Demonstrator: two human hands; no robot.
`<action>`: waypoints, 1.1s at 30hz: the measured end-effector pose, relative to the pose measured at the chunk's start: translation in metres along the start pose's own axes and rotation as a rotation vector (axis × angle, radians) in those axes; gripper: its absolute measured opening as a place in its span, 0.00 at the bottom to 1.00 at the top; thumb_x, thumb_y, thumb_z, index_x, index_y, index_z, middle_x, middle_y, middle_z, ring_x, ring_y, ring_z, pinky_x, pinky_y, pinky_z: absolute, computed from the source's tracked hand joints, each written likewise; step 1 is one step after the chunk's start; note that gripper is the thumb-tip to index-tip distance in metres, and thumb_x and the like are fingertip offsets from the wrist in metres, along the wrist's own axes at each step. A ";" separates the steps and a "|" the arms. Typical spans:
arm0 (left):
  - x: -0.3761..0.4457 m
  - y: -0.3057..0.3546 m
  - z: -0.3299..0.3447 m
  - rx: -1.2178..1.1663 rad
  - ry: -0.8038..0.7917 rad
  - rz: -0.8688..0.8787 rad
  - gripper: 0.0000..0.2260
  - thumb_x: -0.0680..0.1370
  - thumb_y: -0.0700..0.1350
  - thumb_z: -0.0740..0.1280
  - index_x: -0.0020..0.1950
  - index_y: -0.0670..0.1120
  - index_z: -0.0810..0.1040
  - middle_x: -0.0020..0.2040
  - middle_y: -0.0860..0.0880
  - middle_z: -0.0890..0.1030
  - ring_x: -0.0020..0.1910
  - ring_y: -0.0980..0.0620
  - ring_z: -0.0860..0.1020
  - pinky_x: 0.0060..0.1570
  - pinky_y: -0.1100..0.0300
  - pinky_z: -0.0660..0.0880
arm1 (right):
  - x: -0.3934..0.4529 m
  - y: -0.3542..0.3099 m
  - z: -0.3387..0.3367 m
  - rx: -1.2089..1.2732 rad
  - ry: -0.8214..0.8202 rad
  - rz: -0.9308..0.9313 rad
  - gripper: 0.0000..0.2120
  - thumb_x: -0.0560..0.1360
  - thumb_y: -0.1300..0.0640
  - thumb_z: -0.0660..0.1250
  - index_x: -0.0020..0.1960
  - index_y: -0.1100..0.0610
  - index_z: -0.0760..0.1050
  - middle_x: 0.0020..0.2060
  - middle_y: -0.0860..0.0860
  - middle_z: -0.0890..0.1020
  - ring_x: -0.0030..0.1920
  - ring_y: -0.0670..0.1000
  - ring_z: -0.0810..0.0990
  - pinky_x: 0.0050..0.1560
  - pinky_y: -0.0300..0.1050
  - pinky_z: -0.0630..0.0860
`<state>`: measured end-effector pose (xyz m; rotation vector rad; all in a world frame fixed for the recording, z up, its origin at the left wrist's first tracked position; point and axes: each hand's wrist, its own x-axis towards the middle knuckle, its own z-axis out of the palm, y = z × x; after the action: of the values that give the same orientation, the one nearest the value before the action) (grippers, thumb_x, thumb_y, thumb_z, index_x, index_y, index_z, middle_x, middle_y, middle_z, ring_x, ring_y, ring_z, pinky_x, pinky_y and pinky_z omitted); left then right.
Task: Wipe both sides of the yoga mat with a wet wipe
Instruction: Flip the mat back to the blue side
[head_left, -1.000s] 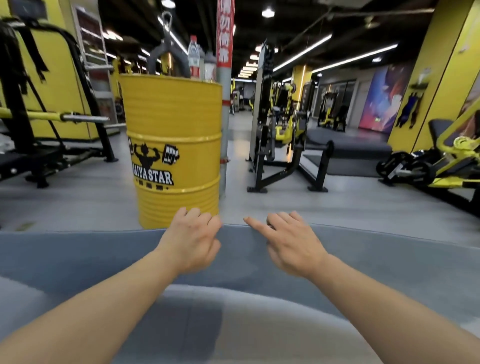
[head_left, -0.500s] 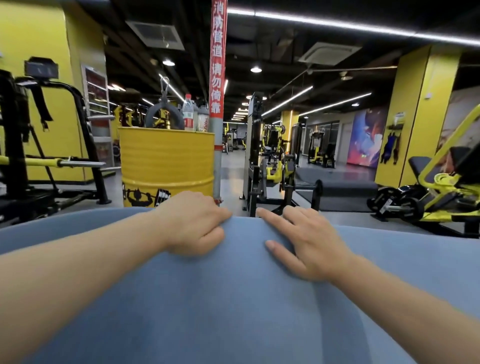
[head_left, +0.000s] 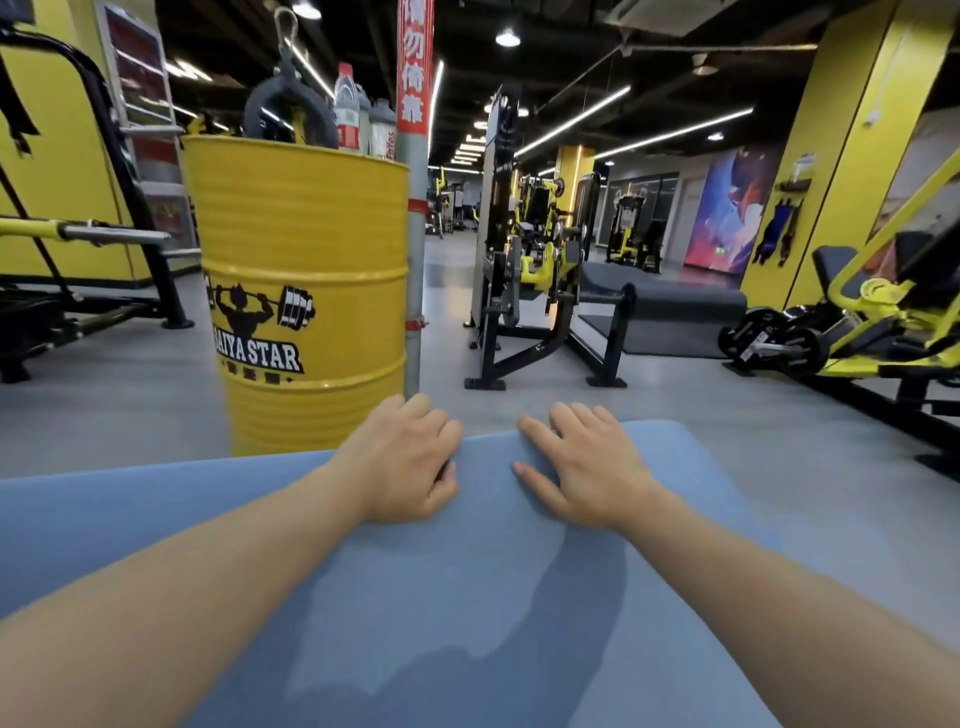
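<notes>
Nearest the camera, two bare forearms reach forward over a blue yoga mat (head_left: 493, 597) that fills the lower part of the view, its surface carrying a darker shadow patch between the arms. The mat's visible far edge runs left to right across the frame, ending in a rounded corner on the right, while a second stretch of the same blue extends off to the left; from this angle its long axis cannot be told for sure. The left hand (head_left: 402, 460) sits at that far edge with its fingers curled over and gripping the mat, the thumb tucked against the top surface. The right hand (head_left: 584, 465) also holds the edge: fingers bent over it, thumb lying flat on the mat. Just beyond the left hand stands an upright yellow drum (head_left: 301, 291) printed with a weightlifter figure, with a water bottle (head_left: 347, 106) on top. A grey pole (head_left: 415, 291) with a red banner rises beside the drum. Farther back on the grey floor (head_left: 727, 431) stand black and yellow gym machines (head_left: 530, 270).
</notes>
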<state>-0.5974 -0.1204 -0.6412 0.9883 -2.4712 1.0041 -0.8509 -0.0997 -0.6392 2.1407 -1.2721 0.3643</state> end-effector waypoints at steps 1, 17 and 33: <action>-0.001 0.000 0.006 0.004 -0.004 0.007 0.09 0.73 0.51 0.62 0.38 0.47 0.67 0.34 0.46 0.71 0.34 0.44 0.68 0.33 0.52 0.65 | 0.000 -0.001 0.007 0.007 0.006 0.013 0.23 0.77 0.37 0.54 0.58 0.53 0.72 0.40 0.51 0.69 0.40 0.55 0.68 0.41 0.50 0.64; -0.026 0.008 0.108 0.219 -0.248 -0.040 0.04 0.65 0.39 0.63 0.38 0.47 0.72 0.40 0.45 0.69 0.39 0.44 0.69 0.35 0.51 0.60 | -0.068 -0.137 0.138 0.430 -0.308 0.008 0.34 0.76 0.33 0.52 0.77 0.49 0.57 0.73 0.56 0.64 0.70 0.60 0.66 0.68 0.61 0.64; -0.134 0.110 0.167 -0.135 -0.541 -0.323 0.11 0.72 0.51 0.73 0.48 0.47 0.78 0.43 0.45 0.78 0.44 0.41 0.77 0.42 0.51 0.70 | -0.149 -0.239 0.215 0.526 -0.720 0.139 0.37 0.74 0.28 0.43 0.77 0.42 0.36 0.77 0.48 0.36 0.77 0.56 0.37 0.72 0.66 0.44</action>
<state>-0.5795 -0.1156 -0.8811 1.7239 -2.6018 0.5042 -0.7343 -0.0488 -0.9700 2.7730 -1.8852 -0.0490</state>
